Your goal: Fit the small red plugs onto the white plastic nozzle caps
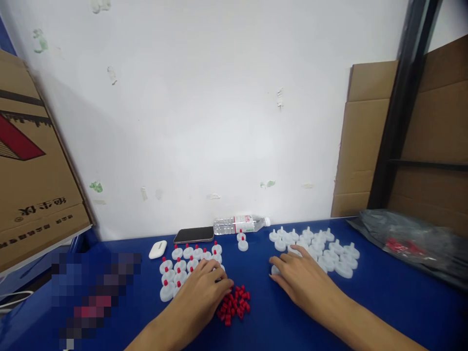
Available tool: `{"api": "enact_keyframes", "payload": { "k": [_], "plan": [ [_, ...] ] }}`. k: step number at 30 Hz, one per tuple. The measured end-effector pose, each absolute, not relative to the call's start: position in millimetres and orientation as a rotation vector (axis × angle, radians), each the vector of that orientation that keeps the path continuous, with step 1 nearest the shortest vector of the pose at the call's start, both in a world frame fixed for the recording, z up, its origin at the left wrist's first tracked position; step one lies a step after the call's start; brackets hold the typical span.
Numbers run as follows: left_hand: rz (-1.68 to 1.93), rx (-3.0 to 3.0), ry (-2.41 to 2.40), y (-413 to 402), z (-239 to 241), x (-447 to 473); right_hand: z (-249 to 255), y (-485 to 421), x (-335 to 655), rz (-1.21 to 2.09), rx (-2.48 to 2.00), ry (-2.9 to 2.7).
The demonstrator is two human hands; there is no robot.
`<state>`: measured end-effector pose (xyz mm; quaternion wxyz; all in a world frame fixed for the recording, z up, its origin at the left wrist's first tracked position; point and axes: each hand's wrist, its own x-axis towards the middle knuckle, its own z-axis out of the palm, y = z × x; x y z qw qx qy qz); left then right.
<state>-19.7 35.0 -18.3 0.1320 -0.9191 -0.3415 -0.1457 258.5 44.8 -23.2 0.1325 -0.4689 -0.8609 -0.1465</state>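
My left hand [206,287] is curled at the right side of a group of white spout lids with red tips [167,291]. Its thumb lies at the upper edge of a loose pile of small red caps [234,307]. The fingers are bent together, and what they hold, if anything, is hidden. My right hand [298,273] reaches to the near left of white spout lids without red tips [328,261]. Between its thumb and fingers a white spout lid [275,269] shows in part, low on the blue table.
Two red-tipped lids [243,243] stand apart near a lying water bottle [243,224]. A phone [193,235] and a white case [158,249] lie left of it. A plastic bag [405,243] with red pieces is at right. Cardboard [32,146] stands at left.
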Motion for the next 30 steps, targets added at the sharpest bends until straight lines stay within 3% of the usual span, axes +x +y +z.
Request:
{"api": "enact_keyframes", "payload": {
  "k": [16, 26, 30],
  "plan": [
    [-0.508, -2.67, -0.995, 34.4, -25.6, -21.6, -23.4, 30.0, 246.6, -0.245, -1.13, -2.376],
    [-1.283, -2.789, -1.075, 20.5, -5.8, -6.7, -12.6, 16.0, 240.0, -0.186, -0.803, -2.397],
    [-1.432, -2.903, -1.058, 12.4, -1.1, 1.2, -10.4, 13.2, 239.4, -0.14, -0.714, -2.376]
  ]
}}
